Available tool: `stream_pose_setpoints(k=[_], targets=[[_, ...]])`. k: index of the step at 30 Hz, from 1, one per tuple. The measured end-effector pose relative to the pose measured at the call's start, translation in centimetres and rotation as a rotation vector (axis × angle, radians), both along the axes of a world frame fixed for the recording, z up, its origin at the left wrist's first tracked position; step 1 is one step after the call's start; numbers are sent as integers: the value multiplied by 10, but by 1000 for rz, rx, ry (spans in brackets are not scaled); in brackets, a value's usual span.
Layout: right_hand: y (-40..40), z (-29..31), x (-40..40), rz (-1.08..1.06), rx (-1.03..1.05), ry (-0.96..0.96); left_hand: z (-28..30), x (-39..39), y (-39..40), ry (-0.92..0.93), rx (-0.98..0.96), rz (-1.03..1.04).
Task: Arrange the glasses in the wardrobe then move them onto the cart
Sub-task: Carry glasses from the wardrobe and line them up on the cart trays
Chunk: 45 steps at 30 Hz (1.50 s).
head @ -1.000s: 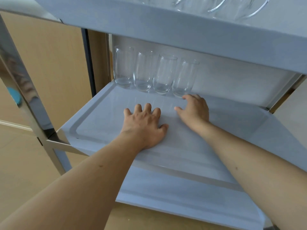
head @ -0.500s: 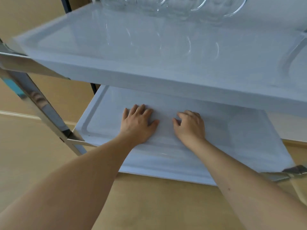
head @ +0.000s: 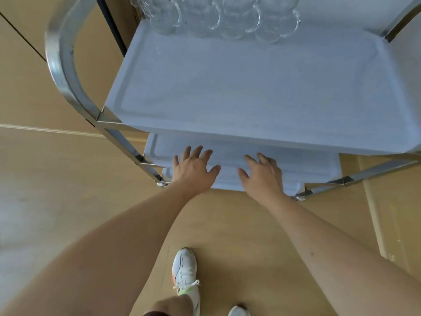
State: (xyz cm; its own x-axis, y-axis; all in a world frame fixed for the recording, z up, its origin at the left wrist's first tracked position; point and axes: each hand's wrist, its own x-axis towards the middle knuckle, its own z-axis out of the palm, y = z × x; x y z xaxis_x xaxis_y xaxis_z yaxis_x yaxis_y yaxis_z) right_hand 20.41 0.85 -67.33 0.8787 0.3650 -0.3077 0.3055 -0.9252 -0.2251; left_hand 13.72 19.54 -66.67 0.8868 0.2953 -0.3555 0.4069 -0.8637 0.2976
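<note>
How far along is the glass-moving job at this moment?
Done: a cluster of glasses already stands at the back of the cart's top shelf. In hand: nothing; the left hand and right hand are open over the lower shelf. Left: cannot tell, since the wardrobe is out of view.

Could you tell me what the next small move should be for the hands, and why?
Probably draw both hands back: the left hand and right hand are open and empty at the lower shelf, so more glasses need fetching.
</note>
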Motion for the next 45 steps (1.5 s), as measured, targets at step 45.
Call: stream_pose_setpoints(k=[45], targets=[[-362,420,-102,-1105,89,-378,433,105,-414,-454,-66,-1182]])
